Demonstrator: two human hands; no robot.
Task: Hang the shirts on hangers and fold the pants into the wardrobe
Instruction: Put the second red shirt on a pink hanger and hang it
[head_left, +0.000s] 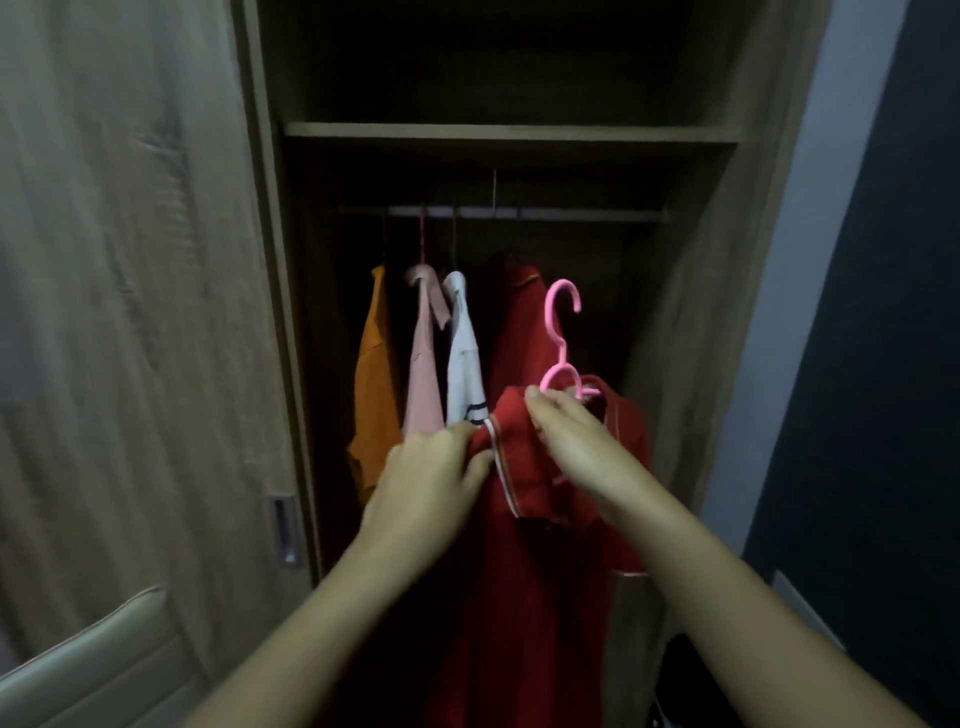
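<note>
I hold a red shirt (524, 545) with pale piping in front of the open wardrobe (691, 322). A pink hanger (562, 332) sticks up out of its collar, hook free and below the rail (519, 212). My left hand (431, 483) pinches the shirt's left shoulder edge. My right hand (576, 441) grips the collar at the hanger's base. On the rail hang an orange shirt (371, 384), a pink shirt (423, 364), a white shirt (465, 358) and another red garment (511, 322) behind.
A sliding wooden door (130, 312) with a recessed handle (284, 530) stands at the left. A shelf (509, 131) spans the wardrobe above the rail. A pale wall (810, 260) is at the right, and a padded edge (78, 660) sits at the lower left.
</note>
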